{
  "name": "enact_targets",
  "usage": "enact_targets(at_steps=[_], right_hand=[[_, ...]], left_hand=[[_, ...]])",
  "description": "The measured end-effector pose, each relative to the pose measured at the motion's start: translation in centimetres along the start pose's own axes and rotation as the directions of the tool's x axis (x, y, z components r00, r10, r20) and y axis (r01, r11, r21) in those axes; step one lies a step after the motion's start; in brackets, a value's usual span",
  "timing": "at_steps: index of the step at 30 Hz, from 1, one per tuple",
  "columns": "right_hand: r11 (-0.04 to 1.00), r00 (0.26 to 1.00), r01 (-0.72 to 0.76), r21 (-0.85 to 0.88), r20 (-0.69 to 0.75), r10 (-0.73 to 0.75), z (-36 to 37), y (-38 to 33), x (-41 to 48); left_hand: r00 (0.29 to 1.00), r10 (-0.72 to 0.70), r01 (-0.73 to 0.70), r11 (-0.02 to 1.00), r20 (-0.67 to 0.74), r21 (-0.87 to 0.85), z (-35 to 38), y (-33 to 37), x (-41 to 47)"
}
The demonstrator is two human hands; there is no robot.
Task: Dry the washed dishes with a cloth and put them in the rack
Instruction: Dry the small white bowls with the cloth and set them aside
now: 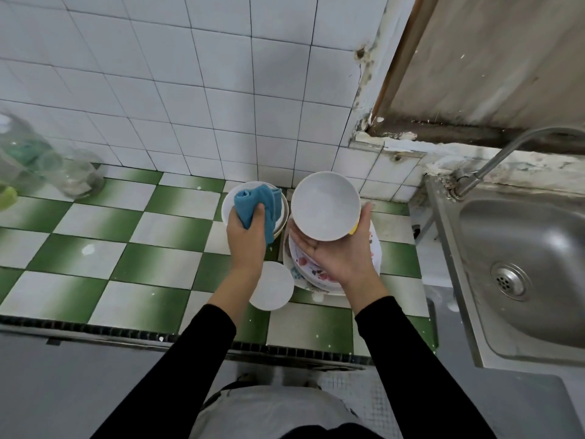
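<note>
Your left hand (247,236) has its grip clenched on the blue cloth (258,202), held over a stack of bowls (226,213) near the wall. Your right hand (338,255) is grasping a white bowl (325,205) from below, tilted so its inside faces you, above a pile of flowered plates (305,267) on the green and white desk (152,248). A small white dish (272,289) lies between your wrists, and the sink (522,264) is at the right.

Blue cloth (258,202) showing beside the white bowl (325,205), floral red-and-blue plates (311,267) lying below that bowl, green-and-white checkered counter (126,248) spreading left of it
</note>
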State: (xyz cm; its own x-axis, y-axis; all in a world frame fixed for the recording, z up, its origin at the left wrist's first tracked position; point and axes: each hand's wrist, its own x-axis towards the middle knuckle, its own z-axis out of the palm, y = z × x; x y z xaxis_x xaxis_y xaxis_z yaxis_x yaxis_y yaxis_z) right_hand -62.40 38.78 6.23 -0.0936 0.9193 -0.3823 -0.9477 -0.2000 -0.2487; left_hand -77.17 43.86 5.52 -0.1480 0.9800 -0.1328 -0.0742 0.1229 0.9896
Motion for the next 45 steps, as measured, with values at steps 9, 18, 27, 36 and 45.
enact_targets(at_steps=[9,18,27,36,45], right_hand=[[0.995,0.998,0.067,-0.076,-0.001,-0.067,3.7,-0.5,0.6],[0.978,0.983,0.18,-0.102,0.059,-0.175,3.6,-1.5,0.7],[0.962,0.974,0.227,-0.15,0.05,-0.222,1.3,-3.3,0.1],[0.942,0.961,0.266,-0.204,-0.019,-0.276,2.0,-1.1,-0.3],[0.979,0.973,0.183,-0.088,-0.13,-0.193,1.1,-1.7,0.6]], left_hand=[[0.852,0.522,-0.516,0.825,0.039,0.23,2.9,4.6,-0.3],[0.725,0.176,-0.642,0.523,0.666,0.561,5.7,7.2,-2.2],[0.622,0.039,-0.775,0.168,0.782,0.609,5.0,5.8,-3.6],[0.66,0.172,-0.687,0.533,0.731,0.495,6.8,2.9,-3.0],[0.632,-0.167,-0.539,0.608,0.757,0.583,4.4,5.5,-3.5]])
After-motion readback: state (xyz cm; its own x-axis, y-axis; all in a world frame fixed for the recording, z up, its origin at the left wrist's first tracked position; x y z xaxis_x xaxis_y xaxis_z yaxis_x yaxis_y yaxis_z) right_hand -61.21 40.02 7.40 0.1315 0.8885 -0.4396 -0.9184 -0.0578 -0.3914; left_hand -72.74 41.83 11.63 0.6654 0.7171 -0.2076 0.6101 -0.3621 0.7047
